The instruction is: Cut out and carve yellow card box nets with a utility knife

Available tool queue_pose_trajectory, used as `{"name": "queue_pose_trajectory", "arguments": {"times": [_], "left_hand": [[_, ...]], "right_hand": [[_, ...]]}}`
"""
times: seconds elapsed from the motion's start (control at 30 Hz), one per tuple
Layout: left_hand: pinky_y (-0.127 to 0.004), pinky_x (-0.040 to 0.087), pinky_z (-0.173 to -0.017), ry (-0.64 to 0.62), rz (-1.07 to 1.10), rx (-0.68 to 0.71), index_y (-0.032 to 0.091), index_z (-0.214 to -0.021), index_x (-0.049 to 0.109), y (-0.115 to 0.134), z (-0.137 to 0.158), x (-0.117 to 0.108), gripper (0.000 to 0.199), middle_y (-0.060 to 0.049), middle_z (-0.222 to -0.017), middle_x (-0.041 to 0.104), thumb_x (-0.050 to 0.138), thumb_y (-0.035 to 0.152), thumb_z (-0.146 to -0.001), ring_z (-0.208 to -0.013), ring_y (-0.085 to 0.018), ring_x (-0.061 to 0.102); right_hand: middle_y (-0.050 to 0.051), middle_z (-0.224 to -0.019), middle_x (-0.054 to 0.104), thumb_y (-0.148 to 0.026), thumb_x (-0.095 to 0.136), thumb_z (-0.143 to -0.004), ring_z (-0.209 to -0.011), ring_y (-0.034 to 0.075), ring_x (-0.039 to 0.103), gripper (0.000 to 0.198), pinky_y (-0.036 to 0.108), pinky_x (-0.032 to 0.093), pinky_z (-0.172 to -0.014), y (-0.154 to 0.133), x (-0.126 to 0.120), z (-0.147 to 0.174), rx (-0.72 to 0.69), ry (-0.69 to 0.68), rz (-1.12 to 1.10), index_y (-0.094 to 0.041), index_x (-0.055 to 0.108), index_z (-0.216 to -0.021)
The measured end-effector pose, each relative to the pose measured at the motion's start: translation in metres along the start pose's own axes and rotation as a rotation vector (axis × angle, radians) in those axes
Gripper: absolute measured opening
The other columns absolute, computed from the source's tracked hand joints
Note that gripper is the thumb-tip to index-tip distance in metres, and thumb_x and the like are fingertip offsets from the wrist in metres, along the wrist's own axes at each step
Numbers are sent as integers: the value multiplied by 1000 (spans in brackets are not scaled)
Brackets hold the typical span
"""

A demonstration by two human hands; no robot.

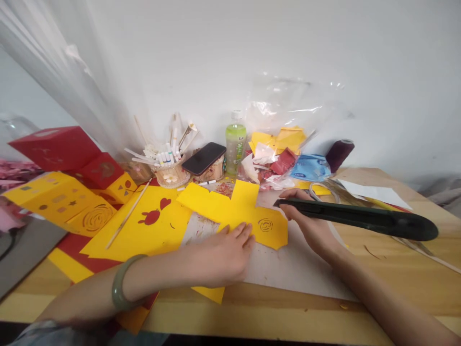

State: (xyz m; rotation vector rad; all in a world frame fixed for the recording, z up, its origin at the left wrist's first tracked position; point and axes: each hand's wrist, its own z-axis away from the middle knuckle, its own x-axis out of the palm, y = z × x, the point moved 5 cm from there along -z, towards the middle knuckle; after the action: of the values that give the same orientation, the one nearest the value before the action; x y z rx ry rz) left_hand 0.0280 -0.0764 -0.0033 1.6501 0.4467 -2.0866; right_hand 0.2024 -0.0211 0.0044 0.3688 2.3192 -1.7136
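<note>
My left hand (226,254) lies flat with its fingers together on a yellow card cut-out (245,202), pressing it against the pale work mat (284,274). A swirl pattern (266,225) is cut into the card's right flap. My right hand (309,223) grips a black utility knife (356,216) near its front end, the handle sticking out to the right. The knife tip is raised near the card's right flap and appears apart from it. Part of the card is hidden beneath my left hand and forearm.
Yellow sheets (137,202) with red shapes and a thin stick (127,216) lie left. Folded yellow boxes (61,199) and a red box (59,149) stand beyond. Behind are a basket of markers (171,170), a phone (204,158), a green bottle (235,144) and a scrap-filled plastic bag (277,149).
</note>
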Motion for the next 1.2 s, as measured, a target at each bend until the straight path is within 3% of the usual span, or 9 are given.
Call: {"name": "queue_pose_trajectory", "arguments": {"times": [0.17, 0.27, 0.5, 0.73, 0.97, 1.2], "left_hand": [[-47, 40, -103, 10, 24, 23, 6, -138, 38, 2, 8, -3, 50, -23, -145, 31, 39, 13, -88, -135, -33, 32], [-45, 41, -101, 21, 28, 1, 11, -138, 39, 2, 9, -4, 51, -21, -145, 33, 39, 10, -87, -134, -33, 34], [-48, 40, -101, -7, 21, 37, 12, -138, 40, 1, 9, -1, 49, -17, -150, 27, 37, 9, -89, -135, -34, 33], [-50, 38, -103, 1, 10, 65, 9, -134, 42, -5, 4, -1, 44, -20, -149, 27, 37, 10, -90, -135, -36, 32], [-50, 42, -99, -34, -77, 38, 7, -135, 39, -1, 2, -4, 43, -24, -147, 28, 37, 9, -92, -135, -37, 31], [-51, 41, -100, -51, -119, 10, 7, -137, 37, 3, 1, -4, 44, -26, -147, 27, 33, 10, -94, -136, -36, 29]], "right_hand": [[0, -82, 58, -30, 60, -80, -77, 17, 55, 9, 30, 47, -69, -4, 18, 3, -33, -244, -94, -23, 55, -82], [0, -77, 57, -30, 63, -79, -74, 17, 55, 10, 29, 47, -66, -6, 27, 4, -36, -318, -77, -23, 56, -79], [1, -84, 57, -28, 58, -83, -82, 18, 54, 5, 30, 45, -73, -2, 16, 0, -60, -199, -29, -24, 56, -83], [0, -88, 55, -27, 61, -80, -81, 18, 53, 10, 28, 47, -64, 0, 13, 2, 46, -161, -31, -24, 53, -85], [0, -83, 59, -26, 58, -81, -79, 17, 55, 7, 30, 46, -72, 4, 28, 7, 7, -347, -65, -22, 53, -85], [0, -84, 60, -31, 59, -83, -77, 16, 54, 11, 28, 43, -69, 11, 30, 10, -11, -393, -1, -22, 53, -87]]}}
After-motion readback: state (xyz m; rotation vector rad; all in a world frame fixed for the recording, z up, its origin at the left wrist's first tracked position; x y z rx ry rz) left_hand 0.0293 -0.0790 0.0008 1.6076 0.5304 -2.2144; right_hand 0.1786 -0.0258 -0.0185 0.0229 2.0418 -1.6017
